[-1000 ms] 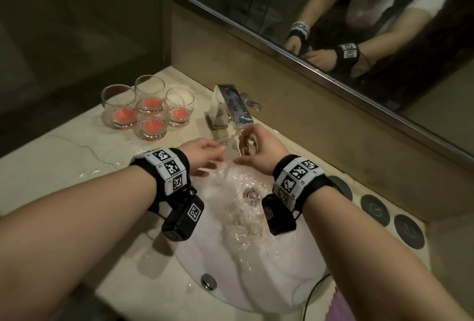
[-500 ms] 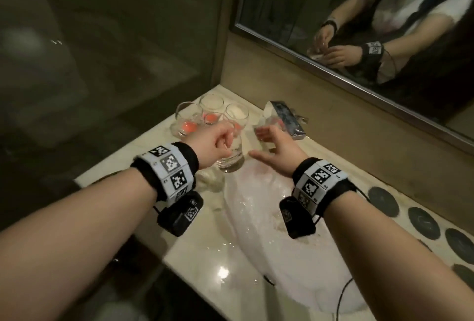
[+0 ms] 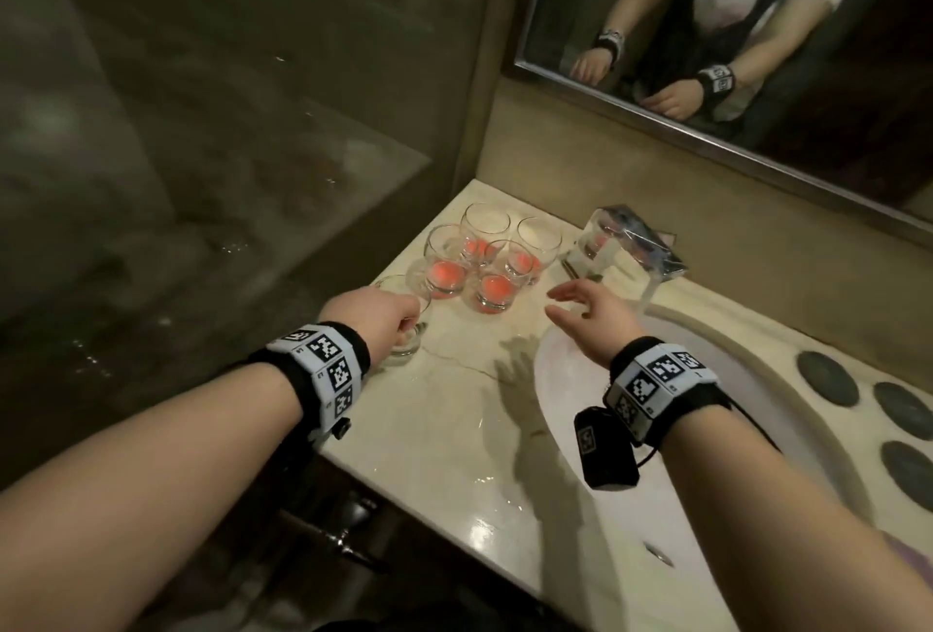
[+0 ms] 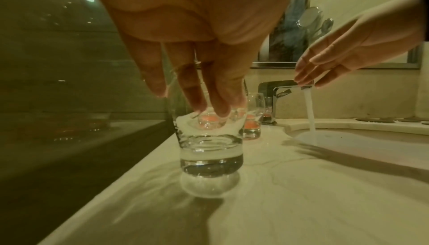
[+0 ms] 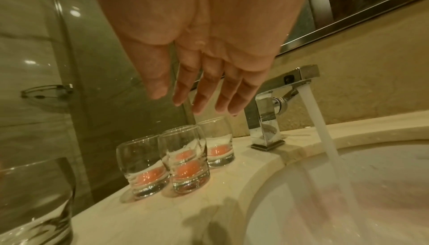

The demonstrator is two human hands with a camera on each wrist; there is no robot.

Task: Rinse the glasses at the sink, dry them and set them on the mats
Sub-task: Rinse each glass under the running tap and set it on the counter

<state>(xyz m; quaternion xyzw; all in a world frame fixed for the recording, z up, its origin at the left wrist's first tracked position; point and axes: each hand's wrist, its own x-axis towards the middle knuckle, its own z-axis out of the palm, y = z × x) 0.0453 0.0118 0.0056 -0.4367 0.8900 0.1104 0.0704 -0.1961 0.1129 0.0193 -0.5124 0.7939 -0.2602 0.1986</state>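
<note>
My left hand (image 3: 391, 321) grips a rinsed clear glass (image 3: 408, 341) from above by its rim; the glass (image 4: 210, 149) stands on the marble counter near its left edge. Just behind it stand several glasses with pink residue (image 3: 477, 273) in a tight group. My right hand (image 3: 568, 306) hovers open and empty above the counter, between that group and the faucet (image 3: 623, 248). In the right wrist view its straight fingers (image 5: 204, 91) hang over the pink glasses (image 5: 185, 168). Dark round mats (image 3: 828, 379) lie along the counter to the right of the sink.
Water runs from the faucet (image 5: 267, 118) into the white sink basin (image 3: 671, 439). A glass wall drops away at the counter's left edge (image 3: 353, 444). A mirror (image 3: 732, 51) hangs above the back ledge. Bare marble (image 3: 454, 419) lies in front of the glasses.
A second ago both hands held the glass under the tap. My left hand carried it left and lowered it onto the counter. My right hand let go and moved toward the pink glasses.
</note>
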